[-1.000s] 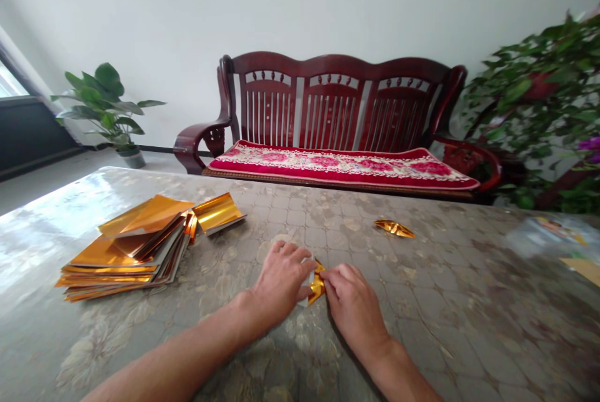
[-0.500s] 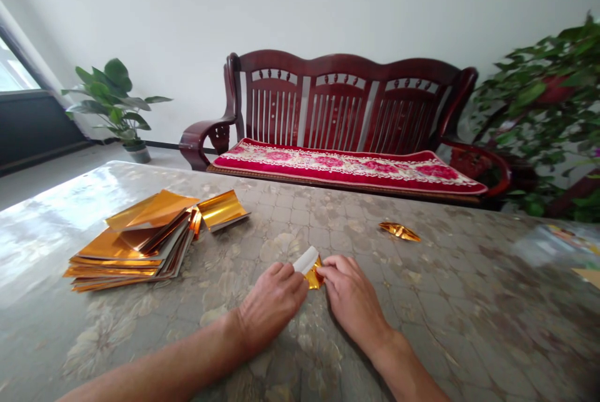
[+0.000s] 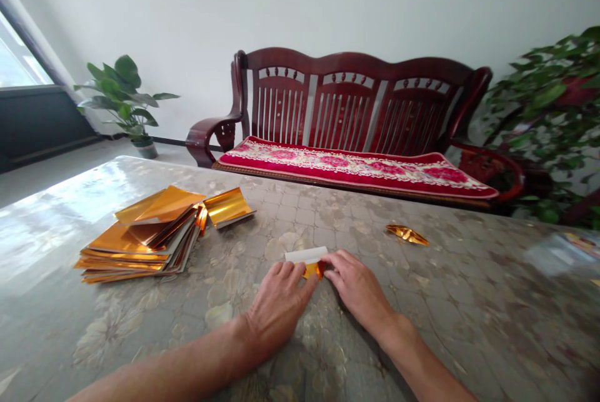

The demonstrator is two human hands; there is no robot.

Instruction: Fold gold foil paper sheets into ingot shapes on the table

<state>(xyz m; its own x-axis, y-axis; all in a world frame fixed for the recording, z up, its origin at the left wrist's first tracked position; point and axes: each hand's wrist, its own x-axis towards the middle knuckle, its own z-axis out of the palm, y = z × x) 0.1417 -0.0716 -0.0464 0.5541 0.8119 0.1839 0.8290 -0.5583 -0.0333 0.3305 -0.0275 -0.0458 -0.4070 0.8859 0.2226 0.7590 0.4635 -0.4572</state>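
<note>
Between my hands on the table lies a partly folded sheet of gold foil paper, its white back edge turned up along the far side. My left hand holds the near left part, fingertips and thumb pressed on it. With thumb and forefinger, my right hand pinches the right end. Fingers cover both ends of the sheet. A pointed, folded gold foil piece rests apart, beyond my right hand to the right.
To the left, a messy stack of gold foil sheets stands beside one curled sheet. A clear plastic bag lies at the table's right. Past the patterned table is a wooden bench, with potted plants around.
The white edge of the foil paper has swung from slanting to nearly level across the far side. My left fingers have spread more over the sheet. The view has shifted slightly left.
</note>
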